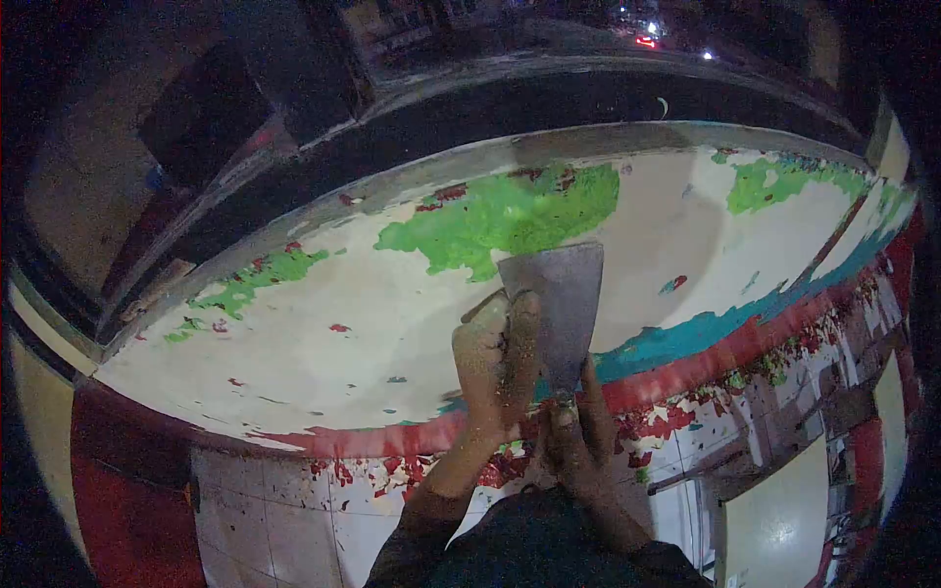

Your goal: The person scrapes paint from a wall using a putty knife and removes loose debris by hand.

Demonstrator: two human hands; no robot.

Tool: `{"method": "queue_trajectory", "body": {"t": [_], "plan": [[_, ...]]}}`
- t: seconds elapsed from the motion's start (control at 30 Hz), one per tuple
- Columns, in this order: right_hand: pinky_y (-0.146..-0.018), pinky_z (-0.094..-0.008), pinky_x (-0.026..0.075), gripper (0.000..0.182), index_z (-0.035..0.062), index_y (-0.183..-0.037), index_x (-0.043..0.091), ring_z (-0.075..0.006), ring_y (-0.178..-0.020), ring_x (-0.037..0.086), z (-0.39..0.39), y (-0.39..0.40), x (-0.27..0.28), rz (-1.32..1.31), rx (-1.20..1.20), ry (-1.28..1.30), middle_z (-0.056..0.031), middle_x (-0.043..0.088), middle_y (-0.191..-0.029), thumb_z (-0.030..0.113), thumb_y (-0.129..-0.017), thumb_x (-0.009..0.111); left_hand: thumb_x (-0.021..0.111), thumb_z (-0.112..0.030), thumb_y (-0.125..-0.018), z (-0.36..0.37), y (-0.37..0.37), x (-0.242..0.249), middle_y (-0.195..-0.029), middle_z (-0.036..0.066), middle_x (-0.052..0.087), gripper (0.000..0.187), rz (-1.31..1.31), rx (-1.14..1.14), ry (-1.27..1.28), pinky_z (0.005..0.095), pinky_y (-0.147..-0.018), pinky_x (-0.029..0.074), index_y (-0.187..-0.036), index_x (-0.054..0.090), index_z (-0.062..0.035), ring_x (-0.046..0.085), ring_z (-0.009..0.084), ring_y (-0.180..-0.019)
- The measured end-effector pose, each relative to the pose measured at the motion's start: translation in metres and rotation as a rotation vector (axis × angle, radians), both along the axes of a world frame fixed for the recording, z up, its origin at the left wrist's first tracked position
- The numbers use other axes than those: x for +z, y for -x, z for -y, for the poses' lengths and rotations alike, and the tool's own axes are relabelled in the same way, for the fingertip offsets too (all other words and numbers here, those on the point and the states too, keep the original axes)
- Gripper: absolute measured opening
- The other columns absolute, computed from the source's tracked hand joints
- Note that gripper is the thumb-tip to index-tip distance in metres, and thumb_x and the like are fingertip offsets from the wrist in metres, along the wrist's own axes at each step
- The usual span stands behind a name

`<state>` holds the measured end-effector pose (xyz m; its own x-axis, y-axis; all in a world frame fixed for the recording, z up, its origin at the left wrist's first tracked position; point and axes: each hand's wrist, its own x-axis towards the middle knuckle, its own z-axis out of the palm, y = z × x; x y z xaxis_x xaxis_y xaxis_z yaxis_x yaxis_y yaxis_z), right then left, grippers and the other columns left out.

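Note:
A wide metal scraper blade point(559, 294) rests flat against a curved painted surface point(323, 333), its edge at the lower rim of a green paint patch point(510, 216). My left hand point(493, 363), dusted with paint flakes, presses its fingers on the left part of the blade. Below the blade, my right hand point(578, 436) wraps around the scraper's handle, which is hidden inside the grip.
The surface is mostly scraped to off-white, with green patches at upper right point(784, 181) and left point(255, 279). A teal and red band point(725, 343) runs along its lower edge. Below is a tiled wall point(265, 519) with flaking red paint. Dark surroundings above.

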<state>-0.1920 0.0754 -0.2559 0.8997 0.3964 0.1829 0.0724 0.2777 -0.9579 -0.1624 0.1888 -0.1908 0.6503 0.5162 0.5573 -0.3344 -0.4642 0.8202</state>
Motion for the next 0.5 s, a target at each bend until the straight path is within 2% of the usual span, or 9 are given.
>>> {"method": "queue_trajectory", "body": {"t": [0.07,0.13,0.2,0.3,0.33,0.5], "plan": [[-0.048,-0.0248,0.038,0.055,-0.001,-0.135,0.017,-0.007,-0.055,0.042,-0.001,0.001,-0.002,0.022,-0.009,0.023,-0.0031,0.05,-0.075,0.02,-0.09,0.042,0.051,-0.035,-0.087,-0.006,0.0,0.003,-0.048,-0.002,0.039,0.043,-0.022,0.028,-0.041,0.0242,-0.039,0.029,-0.056,0.045,-0.0053,0.037,0.006,-0.044],[-0.047,-0.0258,0.039,0.057,-0.001,-0.135,0.016,-0.0076,-0.053,0.043,0.0,0.002,0.005,0.109,-0.025,0.094,-0.0034,0.051,-0.074,0.022,-0.09,0.042,0.051,-0.035,-0.087,-0.003,0.004,0.002,-0.048,-0.002,0.04,0.043,-0.069,-0.011,0.024,0.0244,-0.039,0.029,-0.056,0.046,-0.0056,0.037,0.0059,-0.044],[-0.047,-0.0253,0.039,0.059,-0.0007,-0.135,0.015,-0.0079,-0.053,0.044,0.006,0.004,0.004,0.046,-0.076,0.146,-0.004,0.051,-0.074,0.025,-0.09,0.041,0.05,-0.035,-0.087,-0.001,0.002,0.0,-0.046,-0.002,0.04,0.042,-0.015,-0.063,0.043,0.0243,-0.038,0.03,-0.057,0.047,-0.0054,0.037,0.0063,-0.042],[-0.048,-0.0243,0.039,0.061,-0.0006,-0.136,0.013,-0.0081,-0.055,0.044,0.003,0.0,0.006,-0.007,-0.027,0.142,-0.0042,0.051,-0.073,0.028,-0.09,0.041,0.051,-0.023,-0.086,-0.002,0.002,-0.001,-0.055,-0.001,0.038,0.03,-0.047,-0.048,-0.003,0.0263,-0.045,0.031,-0.065,0.047,-0.0023,0.034,0.0101,-0.051],[-0.049,-0.0239,0.039,0.062,-0.0006,-0.136,0.012,-0.0081,-0.056,0.045,0.003,0.0,0.006,-0.029,0.006,0.132,-0.0041,0.051,-0.073,0.029,-0.09,0.041,0.051,-0.023,-0.086,-0.006,0.002,0.004,-0.055,0.001,0.038,0.031,-0.105,-0.014,-0.049,0.0272,-0.045,0.031,-0.065,0.046,-0.002,0.035,0.0109,-0.051],[-0.047,-0.0224,0.037,0.059,0.0003,-0.136,0.01,-0.0071,-0.055,0.044,0.001,0.004,0.01,0.034,-0.012,0.029,-0.003,0.05,-0.072,0.021,-0.09,0.04,0.05,-0.029,-0.087,-0.005,0.003,0.004,-0.054,0.004,0.039,0.036,-0.088,-0.044,0.017,0.0284,-0.044,0.031,-0.064,0.046,-0.0014,0.035,0.0134,-0.048]]}}
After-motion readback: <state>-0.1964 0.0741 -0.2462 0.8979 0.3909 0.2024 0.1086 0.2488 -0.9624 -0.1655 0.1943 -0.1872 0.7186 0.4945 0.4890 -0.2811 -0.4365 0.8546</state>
